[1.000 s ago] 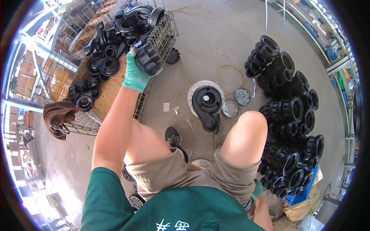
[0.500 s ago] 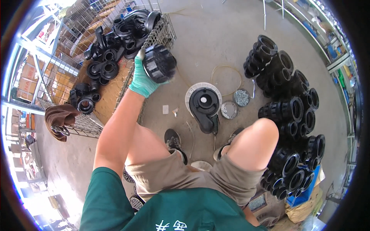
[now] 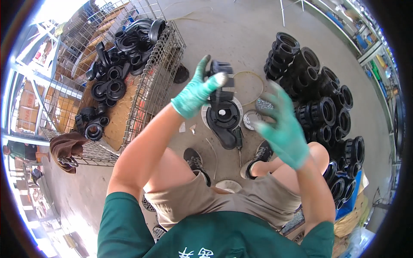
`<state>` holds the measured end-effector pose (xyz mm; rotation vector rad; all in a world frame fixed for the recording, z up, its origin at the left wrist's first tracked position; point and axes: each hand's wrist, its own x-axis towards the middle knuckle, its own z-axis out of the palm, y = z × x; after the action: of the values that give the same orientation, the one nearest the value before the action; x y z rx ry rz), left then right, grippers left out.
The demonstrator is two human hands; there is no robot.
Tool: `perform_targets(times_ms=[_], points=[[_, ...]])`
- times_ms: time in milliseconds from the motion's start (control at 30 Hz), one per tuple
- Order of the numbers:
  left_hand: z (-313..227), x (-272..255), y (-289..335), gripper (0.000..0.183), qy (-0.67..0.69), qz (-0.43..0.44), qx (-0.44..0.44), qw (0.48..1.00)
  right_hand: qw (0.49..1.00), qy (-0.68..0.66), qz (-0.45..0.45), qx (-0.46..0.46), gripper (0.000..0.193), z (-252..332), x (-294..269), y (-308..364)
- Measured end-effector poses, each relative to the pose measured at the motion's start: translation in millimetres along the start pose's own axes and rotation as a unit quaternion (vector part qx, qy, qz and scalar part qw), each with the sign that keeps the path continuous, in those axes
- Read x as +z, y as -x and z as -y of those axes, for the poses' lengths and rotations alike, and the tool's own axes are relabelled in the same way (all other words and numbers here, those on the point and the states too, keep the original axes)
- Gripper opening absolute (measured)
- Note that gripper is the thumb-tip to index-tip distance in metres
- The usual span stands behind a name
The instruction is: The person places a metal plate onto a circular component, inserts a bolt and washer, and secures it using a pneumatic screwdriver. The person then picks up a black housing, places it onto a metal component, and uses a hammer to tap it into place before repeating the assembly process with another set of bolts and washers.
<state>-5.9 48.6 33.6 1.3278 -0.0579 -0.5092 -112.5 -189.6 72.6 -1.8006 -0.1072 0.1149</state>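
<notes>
Your green-gloved left hand [image 3: 193, 96] is gripping a black ribbed ring [image 3: 223, 81], the thumb pressing on its near side; how the other fingers are wrapping it is partly hidden. You are holding the ring edge-on, just beyond the black volute housing [image 3: 224, 129] in view and partly overlapping its far rim. Your green-gloved right hand [image 3: 287, 129] is hanging open and holding nothing, its fingers spreading and blurring to the right of the housing.

The housing is lying flat on a white round base [image 3: 205, 112], its spout pointing toward you. A screwdriver [image 3: 238, 137] is resting just beside the spout. A round tub [image 3: 251, 120] and a dish of small metal fasteners [image 3: 263, 105] are sitting near the housing's right side, your right fingers partly covering the dish. Stacks of black ribbed rings [image 3: 322, 109] are standing well to the housing's right. Well to its left, a wire mesh cage [image 3: 144, 96] is holding piled black castings [image 3: 115, 88].
</notes>
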Motion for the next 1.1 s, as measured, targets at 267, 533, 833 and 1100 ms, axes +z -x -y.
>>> perform_targets(times_ms=[267,533,833,1100], points=[[4,-8,-8,0.101,-0.118,-0.057,-0.045,0.990,0.954,-0.236,0.124,0.134,0.069,-53,4,-96],[73,-23,-1,0.125,-0.500,-0.026,0.053,0.864,0.970,-0.168,0.059,0.168,0.058,-137,37,-103],[99,-26,-7,0.120,-0.515,0.018,0.025,0.856,0.928,0.258,0.183,0.196,0.053,-156,29,-129],[108,-37,-16,0.115,-0.523,0.036,0.012,0.851,0.949,0.182,0.159,0.202,0.052,-171,30,-121]])
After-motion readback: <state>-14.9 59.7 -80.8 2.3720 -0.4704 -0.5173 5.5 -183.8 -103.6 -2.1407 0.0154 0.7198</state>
